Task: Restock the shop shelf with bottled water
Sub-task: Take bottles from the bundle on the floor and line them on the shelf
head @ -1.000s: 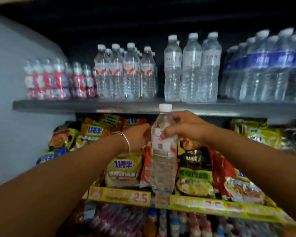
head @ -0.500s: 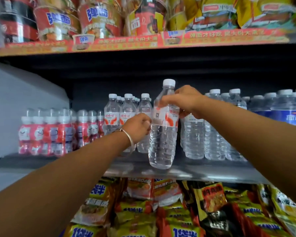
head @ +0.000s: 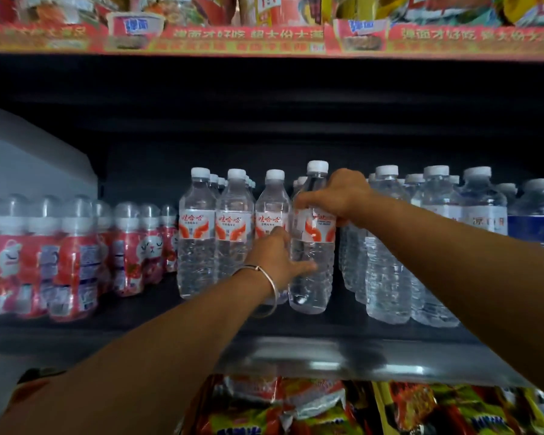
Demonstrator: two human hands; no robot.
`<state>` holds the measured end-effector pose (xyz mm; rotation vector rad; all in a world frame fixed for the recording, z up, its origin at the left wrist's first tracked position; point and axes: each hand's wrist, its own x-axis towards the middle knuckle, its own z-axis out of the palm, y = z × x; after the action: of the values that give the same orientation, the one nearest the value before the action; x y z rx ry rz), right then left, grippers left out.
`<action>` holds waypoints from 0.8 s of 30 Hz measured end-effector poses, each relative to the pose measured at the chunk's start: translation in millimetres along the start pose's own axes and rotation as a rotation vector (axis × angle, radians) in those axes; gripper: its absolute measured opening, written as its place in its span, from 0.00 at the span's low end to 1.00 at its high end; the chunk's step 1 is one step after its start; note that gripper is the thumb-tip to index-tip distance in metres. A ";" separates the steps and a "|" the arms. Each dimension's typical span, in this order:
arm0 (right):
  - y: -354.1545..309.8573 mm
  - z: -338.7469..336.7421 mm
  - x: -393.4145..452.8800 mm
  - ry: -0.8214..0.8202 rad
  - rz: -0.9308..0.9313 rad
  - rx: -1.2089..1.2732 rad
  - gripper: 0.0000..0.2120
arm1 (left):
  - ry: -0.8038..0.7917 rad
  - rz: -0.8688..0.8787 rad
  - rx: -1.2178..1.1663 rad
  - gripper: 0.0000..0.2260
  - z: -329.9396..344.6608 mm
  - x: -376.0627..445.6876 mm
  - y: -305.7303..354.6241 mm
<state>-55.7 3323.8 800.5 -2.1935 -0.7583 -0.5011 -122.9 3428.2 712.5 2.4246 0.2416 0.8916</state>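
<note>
Here the water bottle stands upright on the shelf, at the right end of the front row of matching bottles and touching or nearly touching the third one. The right hand grips its shoulder just under the white cap, fingers curled round the neck area. The left hand wraps the lower body from the near-left side, fingers curled against the ribbed wall. A metal bangle sits on the left wrist.

Procedure for the step in hand, as judged: seat the base flat on the shelf, then slide the bottle left until it closes with its neighbour, keeping it level with the front row. Turn the label to face near, matching the others. Release the upper grip last, since a thin ribbed wall likely flexes and a tall bottle can tip against the clear unbranded-looking bottles to the right.

Labels: the matching bottles carry red Chinese characters above an orange wing motif on white; the characters appear to read 娃哈哈. Small pink bottles at left show a cartoon face. The red strip on the shelf above bears blurred Chinese text, not reliably legible. Snack packets lie below.
</note>
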 end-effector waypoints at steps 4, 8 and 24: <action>7.2 2.4 5.2 -0.038 0.028 0.014 0.18 | 0.011 -0.019 -0.018 0.25 7.9 7.7 0.2; 8.5 0.2 7.4 -0.128 0.015 0.038 0.18 | -0.016 -0.042 -0.058 0.22 6.2 12.5 1.5; 6.0 -4.4 3.1 -0.089 0.083 0.108 0.22 | -0.007 0.000 0.208 0.22 3.4 15.6 5.1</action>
<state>-50.0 3318.3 801.9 -2.1475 -0.7205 -0.3153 -108.9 3427.8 721.6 2.6172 0.3469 0.8976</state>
